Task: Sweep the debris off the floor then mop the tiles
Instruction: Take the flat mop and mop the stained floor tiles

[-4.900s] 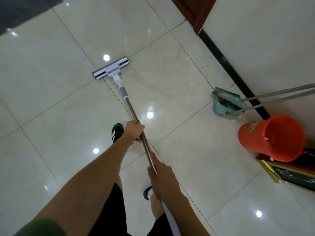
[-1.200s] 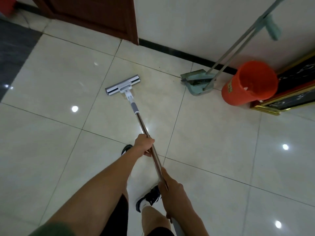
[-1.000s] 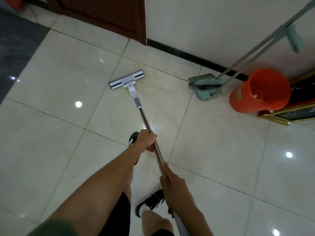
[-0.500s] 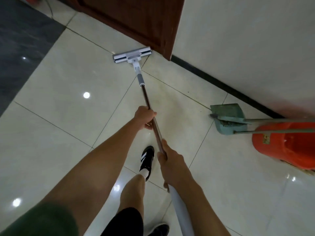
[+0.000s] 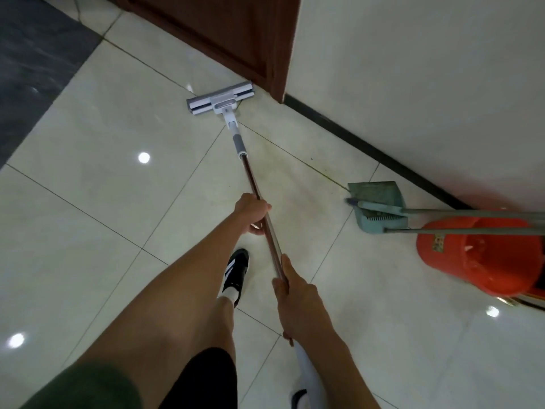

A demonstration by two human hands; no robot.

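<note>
Mopping stage: flat mop head (image 5: 220, 98) flat on the tiles (image 5: 97, 178), its right end just beside the brown door (image 5: 236, 33).

Left hand (image 5: 252, 213) wraps the handle (image 5: 261, 202) mid-shaft, likely to steer; right hand (image 5: 298, 299) grips nearer the top, likely to push. Dustpan (image 5: 376, 206) and broom (image 5: 457, 212) rest by the orange bucket (image 5: 483, 255) near the wall, apparently parked clear of the strokes.

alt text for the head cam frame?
Both hands, left hand ahead of right hand, grip a flat mop whose head reaches the brown door. A green dustpan and orange bucket stand right.
</note>
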